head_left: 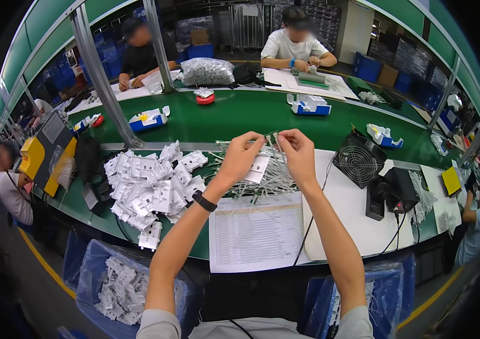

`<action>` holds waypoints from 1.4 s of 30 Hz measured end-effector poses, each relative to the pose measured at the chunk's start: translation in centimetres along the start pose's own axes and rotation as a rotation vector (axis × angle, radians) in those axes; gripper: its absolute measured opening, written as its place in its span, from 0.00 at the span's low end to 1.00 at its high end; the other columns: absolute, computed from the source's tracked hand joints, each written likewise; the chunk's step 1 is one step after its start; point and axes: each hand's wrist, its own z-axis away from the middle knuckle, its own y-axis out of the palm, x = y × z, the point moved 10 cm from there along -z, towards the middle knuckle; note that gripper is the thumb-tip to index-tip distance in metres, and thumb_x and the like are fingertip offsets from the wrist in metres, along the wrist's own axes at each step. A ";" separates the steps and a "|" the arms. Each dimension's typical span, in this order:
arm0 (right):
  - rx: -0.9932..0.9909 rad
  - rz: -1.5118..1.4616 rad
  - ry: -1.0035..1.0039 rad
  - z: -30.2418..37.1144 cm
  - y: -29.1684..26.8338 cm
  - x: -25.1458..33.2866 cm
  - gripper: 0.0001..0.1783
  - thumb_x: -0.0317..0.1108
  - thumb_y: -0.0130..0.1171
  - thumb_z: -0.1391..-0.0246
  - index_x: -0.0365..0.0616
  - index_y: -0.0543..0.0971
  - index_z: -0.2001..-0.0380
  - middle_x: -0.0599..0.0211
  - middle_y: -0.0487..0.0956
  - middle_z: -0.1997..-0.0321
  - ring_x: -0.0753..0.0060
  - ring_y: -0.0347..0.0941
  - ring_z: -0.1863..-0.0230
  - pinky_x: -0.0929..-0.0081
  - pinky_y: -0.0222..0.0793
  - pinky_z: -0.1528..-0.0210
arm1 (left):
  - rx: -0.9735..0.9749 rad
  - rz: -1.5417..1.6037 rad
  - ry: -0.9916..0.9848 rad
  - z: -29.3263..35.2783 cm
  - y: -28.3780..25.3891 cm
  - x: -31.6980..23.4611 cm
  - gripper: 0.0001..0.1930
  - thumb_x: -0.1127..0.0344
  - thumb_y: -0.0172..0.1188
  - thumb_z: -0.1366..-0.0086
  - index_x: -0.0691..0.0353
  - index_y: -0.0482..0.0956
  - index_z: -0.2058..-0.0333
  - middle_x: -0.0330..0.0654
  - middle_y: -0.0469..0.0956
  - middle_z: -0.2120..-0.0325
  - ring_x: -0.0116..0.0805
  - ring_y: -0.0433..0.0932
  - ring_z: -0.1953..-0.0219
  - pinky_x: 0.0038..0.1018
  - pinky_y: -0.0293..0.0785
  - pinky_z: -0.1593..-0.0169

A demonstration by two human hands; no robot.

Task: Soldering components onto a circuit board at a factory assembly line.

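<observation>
Over the middle of the workbench, my left hand (pixel 241 155) is closed around a white plastic housing (pixel 258 168), which shows below its fingers. My right hand (pixel 298 148) pinches the end of a thin white wire with a small pale tip (pixel 274 137), and the two sets of fingertips nearly meet there. Beneath both hands spreads a bundle of white wires (pixel 276 183), its loose ends reaching over a printed sheet (pixel 255 234). To the left lies a heap of similar white plastic housings (pixel 149 183). Exactly how the wire meets the housing is too small to tell.
A black fan (pixel 358 160) and a black power box (pixel 400 189) stand at the right. Blue-lined bins (pixel 90 277) flank me below. Beyond, a green conveyor (pixel 226 116) carries blue-and-white trays (pixel 309 105). A metal post (pixel 102 79) rises at the left; co-workers sit opposite.
</observation>
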 end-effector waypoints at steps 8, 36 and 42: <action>0.083 0.069 0.107 -0.1 0.1 3.3 0.09 0.31 0.64 0.39 0.34 0.80 0.66 0.70 0.79 0.73 0.83 0.72 0.72 0.82 0.69 0.68 | 0.115 0.175 0.092 1.5 1.4 -2.8 0.10 0.65 0.50 0.26 0.65 0.76 0.61 0.34 0.75 0.78 0.18 0.70 0.74 0.20 0.64 0.71; 0.422 -0.443 0.541 4.6 7.5 4.2 0.14 0.43 0.47 0.27 0.47 0.73 0.66 0.81 0.63 0.83 0.87 0.55 0.82 0.85 0.51 0.80 | 0.249 0.426 0.024 4.2 -0.4 -5.7 0.18 0.56 0.52 0.23 0.63 0.79 0.69 0.32 0.74 0.84 0.15 0.66 0.81 0.16 0.60 0.75; 0.426 -0.462 0.617 6.1 6.5 1.5 0.13 0.42 0.47 0.27 0.45 0.75 0.61 0.80 0.69 0.77 0.87 0.61 0.75 0.82 0.57 0.73 | 0.265 0.339 -0.044 4.7 0.3 -3.6 0.19 0.55 0.51 0.23 0.61 0.78 0.71 0.33 0.75 0.85 0.16 0.66 0.83 0.17 0.60 0.76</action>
